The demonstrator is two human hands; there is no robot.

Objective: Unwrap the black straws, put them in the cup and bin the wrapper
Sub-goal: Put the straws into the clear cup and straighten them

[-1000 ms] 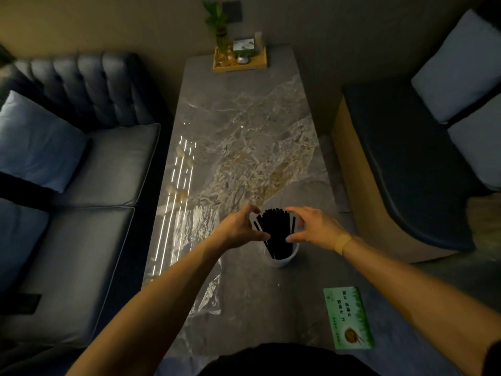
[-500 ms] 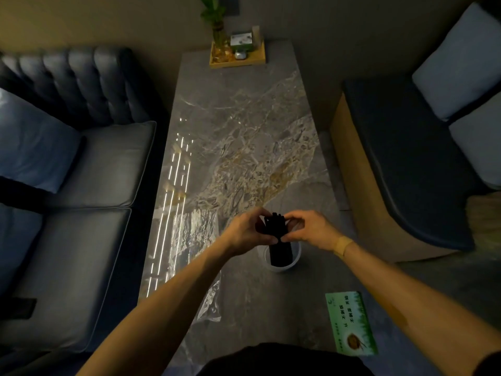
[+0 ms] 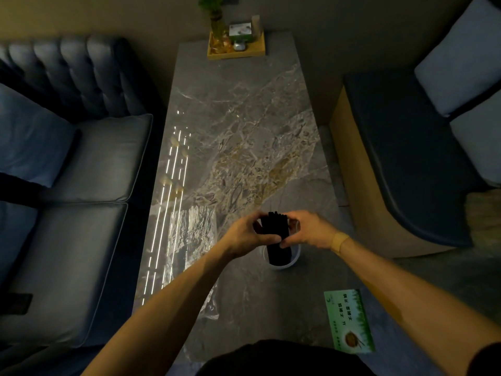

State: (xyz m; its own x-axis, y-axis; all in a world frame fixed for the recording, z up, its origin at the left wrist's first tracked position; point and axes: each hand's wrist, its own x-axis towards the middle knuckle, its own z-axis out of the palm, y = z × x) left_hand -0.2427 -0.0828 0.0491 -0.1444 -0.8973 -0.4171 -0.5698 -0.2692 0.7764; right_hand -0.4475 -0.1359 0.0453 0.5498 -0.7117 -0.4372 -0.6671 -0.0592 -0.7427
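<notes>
A tight bundle of black straws (image 3: 274,229) stands upright in a white cup (image 3: 295,257) on the marble table, near its front. My left hand (image 3: 245,236) cups the bundle from the left and my right hand (image 3: 307,232) from the right, fingertips meeting in front of the straws just above the cup's rim. The clear plastic wrapper (image 3: 189,240) lies flat and crinkled on the table left of the cup, partly under my left forearm. No bin is in view.
A green printed card (image 3: 349,321) lies at the table's front right corner. A wooden tray (image 3: 235,48) with a plant and small items sits at the far end. A dark sofa (image 3: 81,185) runs along the left, a bench (image 3: 406,158) with cushions on the right.
The straws were fanned out in the cup a second ago; both hands have closed in and squeezed them into one upright bundle.
</notes>
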